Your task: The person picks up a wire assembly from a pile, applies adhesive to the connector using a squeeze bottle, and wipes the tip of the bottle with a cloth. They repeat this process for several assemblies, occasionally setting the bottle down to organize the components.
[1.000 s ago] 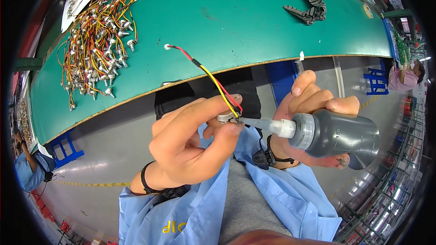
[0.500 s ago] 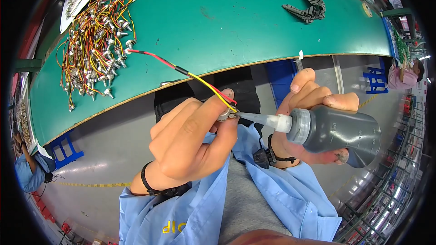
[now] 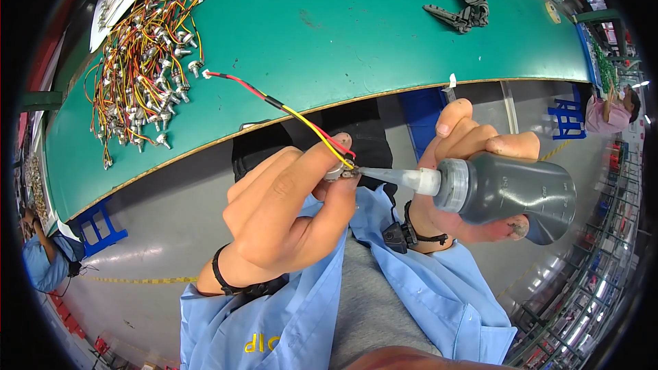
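Note:
My left hand (image 3: 284, 205) is closed, pinching a small round metal potentiometer (image 3: 335, 172) between thumb and index finger. Red, yellow and black wires (image 3: 274, 102) run from it up and left to a white plug (image 3: 206, 74) over the bench. In my right hand (image 3: 460, 138) is a squeeze bottle (image 3: 521, 188) of dark grey liquid, lying nearly sideways with the thumb below and fingers above. Its clear tapered nozzle (image 3: 394, 177) points left, the tip at the potentiometer's terminals, where the wires join. Whether liquid is coming out cannot be made out.
A heap of wired potentiometers (image 3: 144, 79) covers the left of the green bench (image 3: 308, 48). Striped dark cloth pieces (image 3: 466, 14) and a tape roll (image 3: 552, 12) lie toward the back right. Blue stools (image 3: 567, 120) stand below; other people (image 3: 48, 257) are at both sides.
The wires' plug has shifted slightly right, apart from the heap. The bottle has tilted a little, while its nozzle tip stays at the potentiometer. Both hands keep their grips.

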The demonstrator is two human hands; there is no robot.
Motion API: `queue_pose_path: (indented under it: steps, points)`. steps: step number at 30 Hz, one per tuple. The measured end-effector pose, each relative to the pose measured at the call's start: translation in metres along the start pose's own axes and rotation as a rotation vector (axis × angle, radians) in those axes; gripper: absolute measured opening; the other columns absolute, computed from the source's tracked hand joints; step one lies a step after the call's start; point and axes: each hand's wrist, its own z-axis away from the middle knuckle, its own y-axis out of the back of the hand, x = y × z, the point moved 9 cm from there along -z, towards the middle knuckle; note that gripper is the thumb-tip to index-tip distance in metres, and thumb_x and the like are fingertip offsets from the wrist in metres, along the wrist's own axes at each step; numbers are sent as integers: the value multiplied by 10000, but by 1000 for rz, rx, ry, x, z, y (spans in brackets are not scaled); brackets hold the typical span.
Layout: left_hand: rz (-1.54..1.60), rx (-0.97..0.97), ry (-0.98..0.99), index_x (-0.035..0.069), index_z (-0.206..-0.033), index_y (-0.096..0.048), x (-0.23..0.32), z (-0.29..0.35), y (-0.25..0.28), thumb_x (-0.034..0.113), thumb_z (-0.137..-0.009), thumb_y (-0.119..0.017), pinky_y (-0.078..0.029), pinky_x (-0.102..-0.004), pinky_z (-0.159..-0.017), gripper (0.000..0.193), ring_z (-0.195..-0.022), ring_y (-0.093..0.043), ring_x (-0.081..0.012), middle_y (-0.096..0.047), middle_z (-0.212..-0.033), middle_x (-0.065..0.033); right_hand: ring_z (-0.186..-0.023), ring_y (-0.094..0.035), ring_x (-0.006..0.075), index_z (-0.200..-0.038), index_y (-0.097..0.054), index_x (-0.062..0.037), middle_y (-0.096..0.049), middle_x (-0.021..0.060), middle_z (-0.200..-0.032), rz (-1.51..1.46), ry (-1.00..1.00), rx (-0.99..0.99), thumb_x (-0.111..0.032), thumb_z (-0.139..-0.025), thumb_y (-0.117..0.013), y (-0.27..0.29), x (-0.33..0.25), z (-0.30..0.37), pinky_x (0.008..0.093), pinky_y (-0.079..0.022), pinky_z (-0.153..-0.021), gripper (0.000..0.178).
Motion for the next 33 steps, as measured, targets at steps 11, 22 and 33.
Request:
queue_pose_path:
  steps: [11,22,33]
  points:
    - [150,-28,71,-93,-1001,-642,-9,6,-3,-103,-666,-665,-367,-219,-420,336,-470,-486,-111,-614,-650,-82,-459,-334,121,-989,-440,-31,-371,8,-524,-17,-15,-12,-628,-839,-497,2,1,1,343,-320,-646,618]
    - [410,-93,362,-101,-1017,-636,-25,15,-10,-73,-744,-645,-392,-216,-501,274,-583,-526,-98,-651,-735,-100,-460,-340,125,-990,-447,-34,-384,12,-533,-39,-32,23,-609,-831,-511,4,1,3,349,-316,-647,601]
    - [506,-128,427,-127,-1062,-610,-29,18,-13,-53,-799,-621,-418,-206,-542,273,-621,-571,-104,-676,-779,-126,-516,-445,146,-1031,-419,10,-455,33,-616,-122,-22,-33,-576,-831,-591,7,2,4,389,-396,-678,642]
